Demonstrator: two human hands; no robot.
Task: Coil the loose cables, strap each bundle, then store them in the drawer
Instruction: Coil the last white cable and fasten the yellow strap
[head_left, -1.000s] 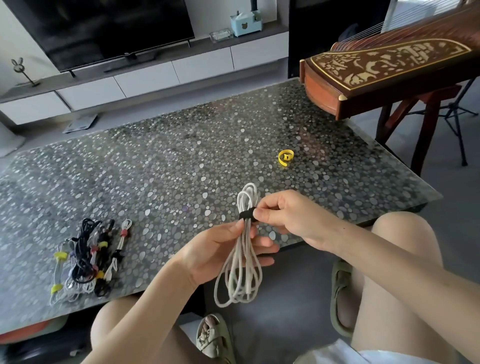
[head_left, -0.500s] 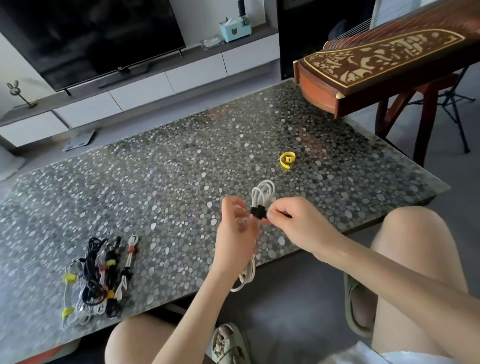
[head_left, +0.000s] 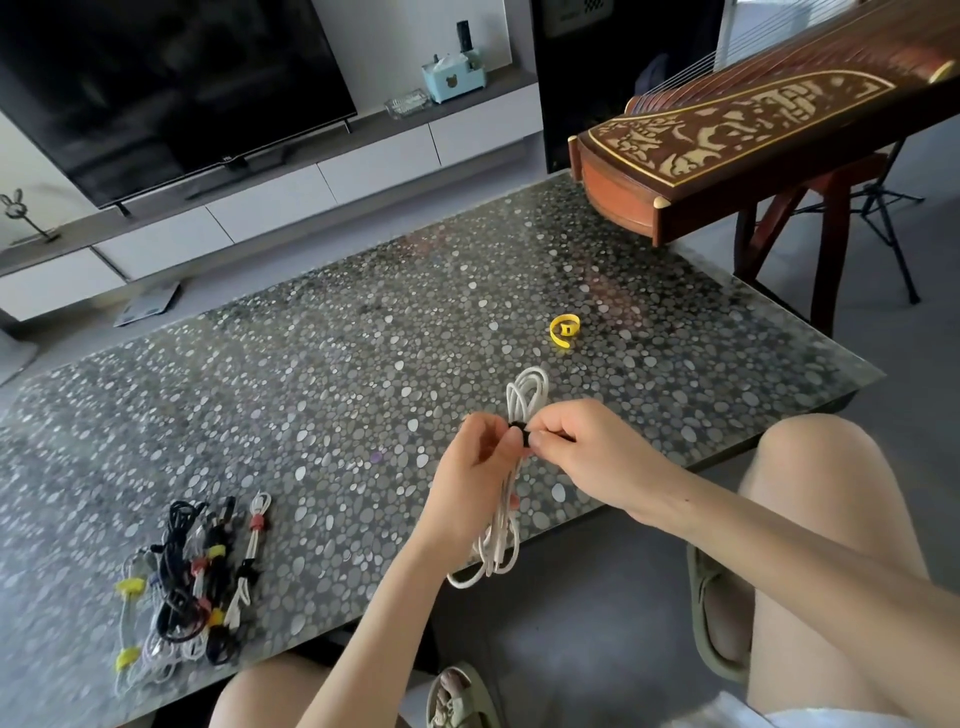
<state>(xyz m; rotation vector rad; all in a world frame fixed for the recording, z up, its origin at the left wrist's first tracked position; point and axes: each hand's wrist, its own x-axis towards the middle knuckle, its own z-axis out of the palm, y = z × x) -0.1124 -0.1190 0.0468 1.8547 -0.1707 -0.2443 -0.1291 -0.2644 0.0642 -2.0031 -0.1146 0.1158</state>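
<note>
A coiled white cable (head_left: 525, 395) hangs upright over the table's near edge, its lower loops dangling below the glass. A black strap (head_left: 519, 432) is wrapped round its upper part. My left hand (head_left: 470, 480) grips the bundle from the left at the strap. From the right, the fingertips of my right hand (head_left: 592, 457) pinch the strap. A loose yellow strap (head_left: 562, 330) lies curled on the table beyond the cable. A pile of strapped cable bundles (head_left: 189, 587), black and white with yellow and red ties, lies at the near left. No drawer is visible.
The pebble-patterned glass table (head_left: 337, 374) fills the middle. A wooden zither on a stand (head_left: 753, 140) overhangs its far right corner. A TV and a low white cabinet (head_left: 270, 202) stand behind. My knees and sandalled feet are below the near edge.
My left hand turned from cradling the bundle palm-up to gripping it at the strap. The bundle rose a little and both hands drew together on the black strap.
</note>
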